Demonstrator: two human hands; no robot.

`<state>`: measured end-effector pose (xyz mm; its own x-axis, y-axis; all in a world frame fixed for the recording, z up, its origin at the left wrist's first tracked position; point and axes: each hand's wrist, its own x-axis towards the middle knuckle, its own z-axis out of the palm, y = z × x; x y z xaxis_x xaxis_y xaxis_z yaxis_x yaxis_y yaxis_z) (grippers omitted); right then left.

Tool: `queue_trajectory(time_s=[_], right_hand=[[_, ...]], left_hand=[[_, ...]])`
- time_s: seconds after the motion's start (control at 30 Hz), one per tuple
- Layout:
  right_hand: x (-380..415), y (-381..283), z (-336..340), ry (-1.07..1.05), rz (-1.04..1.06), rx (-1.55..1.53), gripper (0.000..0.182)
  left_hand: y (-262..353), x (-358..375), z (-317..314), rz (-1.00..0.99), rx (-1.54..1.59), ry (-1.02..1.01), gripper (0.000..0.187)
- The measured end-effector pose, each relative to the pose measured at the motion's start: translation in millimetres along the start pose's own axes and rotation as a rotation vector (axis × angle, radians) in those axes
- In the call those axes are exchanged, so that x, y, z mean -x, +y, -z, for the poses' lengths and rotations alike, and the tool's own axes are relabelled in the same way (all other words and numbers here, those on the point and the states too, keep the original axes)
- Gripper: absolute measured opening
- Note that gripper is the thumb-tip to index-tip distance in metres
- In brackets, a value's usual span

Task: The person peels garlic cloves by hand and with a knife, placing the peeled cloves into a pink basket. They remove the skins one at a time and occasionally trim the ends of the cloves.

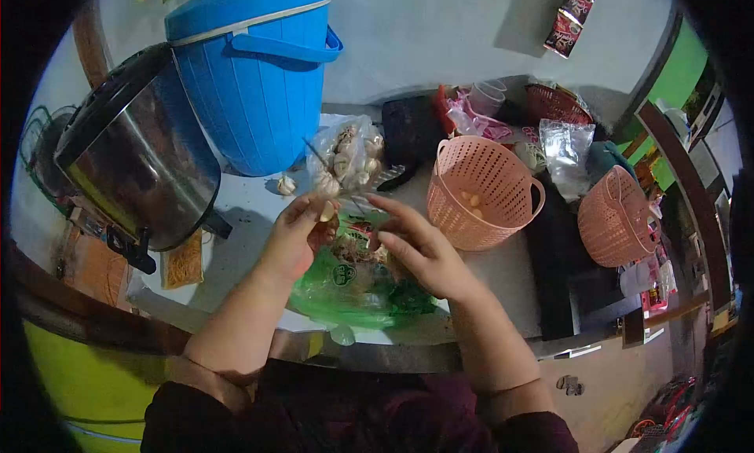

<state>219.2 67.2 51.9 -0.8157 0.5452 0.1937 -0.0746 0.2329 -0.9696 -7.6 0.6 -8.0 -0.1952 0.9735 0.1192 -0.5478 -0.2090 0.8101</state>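
Observation:
My left hand [302, 227] is closed round a pale garlic clove [327, 211], above a green plastic bag [353, 292] with peelings on it. My right hand [414, 245] is just to the right, fingers partly spread, near a thin blade [357, 195] that is hard to make out between the hands. Behind them a clear bag of garlic bulbs [344, 150] lies on the table, with one loose bulb [287, 185] to its left. In the pink basket [479, 182] on the right lie several peeled cloves [472, 199].
At the left stand a large metal pot [145, 146] and a tall blue bucket [251, 84]. A second pink basket [616, 221] is at the right, beside a silvery plastic packet [565, 150]. The table's front edge [393, 357] runs before my body.

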Motion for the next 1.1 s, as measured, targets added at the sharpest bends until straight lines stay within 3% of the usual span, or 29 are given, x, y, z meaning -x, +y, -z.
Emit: queue_trajectory(time_s=[0.13,0.23,0.57,0.67,0.77,0.9,1.1], right_hand=[[-0.3,1.0,-7.8,-0.026,0.174,0.262,0.053],[-1.8,8.5,-13.7,0.011,0.264,0.414,0.054],[-2.9,6.5,-14.0,0.039,0.259,0.327,0.052],[0.0,-4.6,-14.4,0.012,0.147,0.327,0.053],[-1.4,-0.1,-15.0,0.030,0.249,0.342,0.053],[-0.3,-5.4,-14.3,0.005,0.213,0.344,0.052],[-3.2,5.3,-15.9,0.025,0.314,0.336,0.051]], left_hand=[[-4.1,3.8,-8.6,0.058,-0.001,0.147,0.020],[1.8,4.4,-12.6,0.047,0.023,-0.047,0.023],[0.5,6.6,-8.3,0.064,0.051,-0.078,0.023],[-3.4,6.2,-4.4,0.047,0.059,-0.083,0.022],[-2.4,6.8,-6.1,0.045,0.083,-0.072,0.021],[-1.1,6.9,-7.3,0.044,0.087,-0.063,0.020],[-0.7,7.6,-13.0,-0.076,-0.097,-0.041,0.021]])
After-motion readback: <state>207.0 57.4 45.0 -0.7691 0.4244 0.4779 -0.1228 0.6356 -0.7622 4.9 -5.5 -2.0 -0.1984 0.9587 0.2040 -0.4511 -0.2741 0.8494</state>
